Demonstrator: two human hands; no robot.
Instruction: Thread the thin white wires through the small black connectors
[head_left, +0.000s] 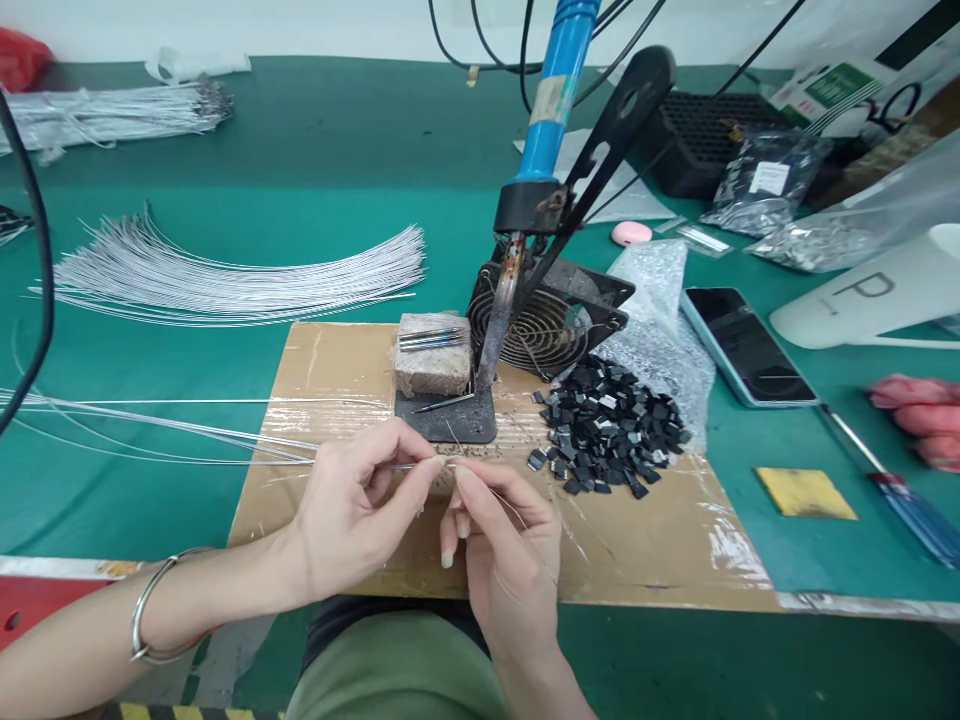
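Note:
My left hand is closed, thumb and forefinger pinching the end of a thin white wire. Several white wires trail off to the left from behind it. Fingertip to fingertip with it, my right hand pinches a fine thread-like wire that runs through its fingers and sticks up between both hands. The exact meeting point of the wires is hidden by the fingertips. Just beyond the hands, a blue-handled soldering iron points down in its stand. Right of them lies a pile of small black connectors.
Cardboard covers the bench under my hands. A block bearing thin metal pins and a black fan stand behind. A fanned wire bundle lies left; a phone, yellow sponge, screwdriver and white cup lie right.

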